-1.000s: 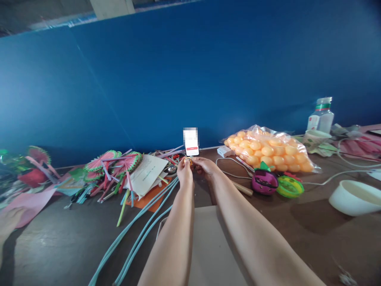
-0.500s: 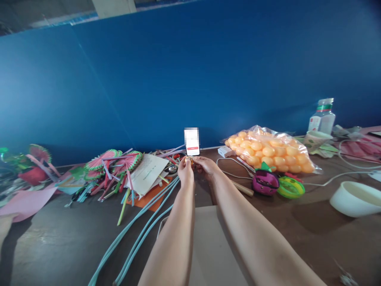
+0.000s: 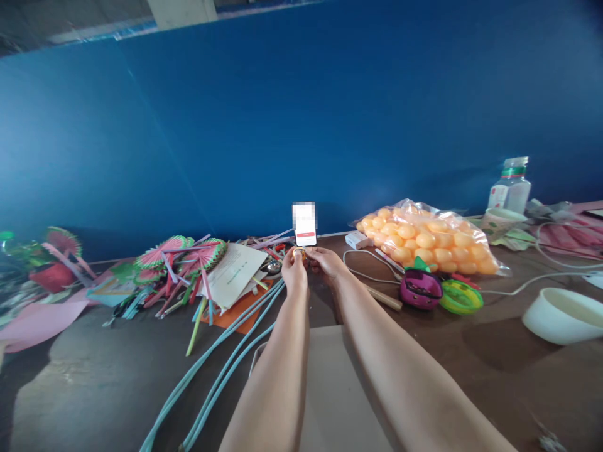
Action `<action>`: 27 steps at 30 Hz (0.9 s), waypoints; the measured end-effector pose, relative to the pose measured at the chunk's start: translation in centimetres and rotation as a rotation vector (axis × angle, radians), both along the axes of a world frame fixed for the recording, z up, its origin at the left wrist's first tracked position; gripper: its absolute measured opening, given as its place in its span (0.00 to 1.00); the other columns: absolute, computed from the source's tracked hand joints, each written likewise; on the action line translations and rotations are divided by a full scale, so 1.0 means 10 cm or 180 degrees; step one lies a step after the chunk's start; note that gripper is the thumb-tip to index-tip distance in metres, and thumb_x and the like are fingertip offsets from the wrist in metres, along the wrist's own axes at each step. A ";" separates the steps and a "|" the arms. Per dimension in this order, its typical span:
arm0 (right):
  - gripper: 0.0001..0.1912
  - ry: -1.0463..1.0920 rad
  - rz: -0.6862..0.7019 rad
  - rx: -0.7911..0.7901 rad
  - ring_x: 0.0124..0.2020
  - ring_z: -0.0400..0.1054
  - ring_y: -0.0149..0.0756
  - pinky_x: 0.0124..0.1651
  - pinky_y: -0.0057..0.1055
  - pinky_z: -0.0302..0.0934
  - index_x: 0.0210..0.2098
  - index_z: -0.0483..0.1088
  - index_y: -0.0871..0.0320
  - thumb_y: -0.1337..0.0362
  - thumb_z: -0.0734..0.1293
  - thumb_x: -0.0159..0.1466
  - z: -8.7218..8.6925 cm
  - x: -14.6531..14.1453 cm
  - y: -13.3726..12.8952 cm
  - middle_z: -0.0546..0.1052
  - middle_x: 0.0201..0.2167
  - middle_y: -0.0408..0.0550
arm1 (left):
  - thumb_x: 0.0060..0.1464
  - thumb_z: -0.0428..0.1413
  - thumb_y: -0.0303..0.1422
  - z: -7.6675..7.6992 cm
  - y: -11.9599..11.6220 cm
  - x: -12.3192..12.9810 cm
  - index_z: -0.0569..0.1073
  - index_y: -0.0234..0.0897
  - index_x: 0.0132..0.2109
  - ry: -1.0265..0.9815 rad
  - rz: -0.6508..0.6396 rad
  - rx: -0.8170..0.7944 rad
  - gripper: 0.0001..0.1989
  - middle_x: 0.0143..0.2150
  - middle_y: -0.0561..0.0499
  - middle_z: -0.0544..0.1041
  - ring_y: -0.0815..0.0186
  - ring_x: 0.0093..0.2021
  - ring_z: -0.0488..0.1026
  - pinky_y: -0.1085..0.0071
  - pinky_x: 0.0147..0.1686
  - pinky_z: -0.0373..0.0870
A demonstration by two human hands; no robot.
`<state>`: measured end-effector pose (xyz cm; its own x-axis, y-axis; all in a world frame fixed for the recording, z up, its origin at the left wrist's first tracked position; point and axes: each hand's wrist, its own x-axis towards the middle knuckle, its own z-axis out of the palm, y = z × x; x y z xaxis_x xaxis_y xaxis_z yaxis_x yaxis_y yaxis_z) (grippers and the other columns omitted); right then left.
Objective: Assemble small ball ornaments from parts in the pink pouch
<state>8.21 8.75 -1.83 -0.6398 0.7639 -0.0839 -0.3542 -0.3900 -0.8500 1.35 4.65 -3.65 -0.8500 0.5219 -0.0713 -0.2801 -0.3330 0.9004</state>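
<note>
Both arms stretch forward to the far side of the table. My left hand [image 3: 294, 271] is closed, its fingertips pinching a small shiny golden-orange thing [image 3: 299, 253], mostly covered by the fingers. From the other side, my right hand [image 3: 328, 262] closes its thumb and fingers at the right edge of the same thing; the exact contact is too small to make out. Directly behind the hands a phone [image 3: 306, 226] stands upright with its screen lit. A shiny metal ball-like piece [image 3: 273, 267] lies left of my left hand.
Right of the hands lie a bag of orange balls [image 3: 433, 242], a small white box [image 3: 357, 240], a purple basket [image 3: 421, 289] and a white bowl [image 3: 565, 316]. Leftward are paper fans [image 3: 202, 254], papers [image 3: 238, 276] and pale blue tubes [image 3: 214, 361]. A blue partition [image 3: 301, 113] rises behind.
Both hands stay almost in place, still closed around the small golden thing. At the far left edge, a blurred skin-toned shape has mostly slipped out of view and the shadow there has shifted.
</note>
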 end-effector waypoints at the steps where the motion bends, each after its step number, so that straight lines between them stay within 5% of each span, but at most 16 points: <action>1: 0.13 -0.0004 -0.0022 0.0009 0.19 0.55 0.23 0.20 0.23 0.43 0.26 0.70 0.62 0.63 0.76 0.49 0.00 0.00 0.00 0.66 0.17 0.39 | 0.56 0.55 0.29 0.00 0.00 0.00 0.73 0.32 0.50 -0.0003 -0.0002 0.0003 0.14 0.36 0.47 0.77 0.69 0.30 0.74 0.74 0.30 0.69; 27: 0.15 -0.0358 -0.0326 0.0356 0.19 0.56 0.25 0.22 0.24 0.47 0.27 0.69 0.59 0.57 0.75 0.48 -0.03 -0.07 -0.02 0.67 0.18 0.38 | 0.55 0.57 0.32 -0.01 0.00 -0.03 0.74 0.35 0.50 -0.0003 0.0017 -0.0029 0.15 0.38 0.46 0.77 0.65 0.35 0.76 0.70 0.35 0.72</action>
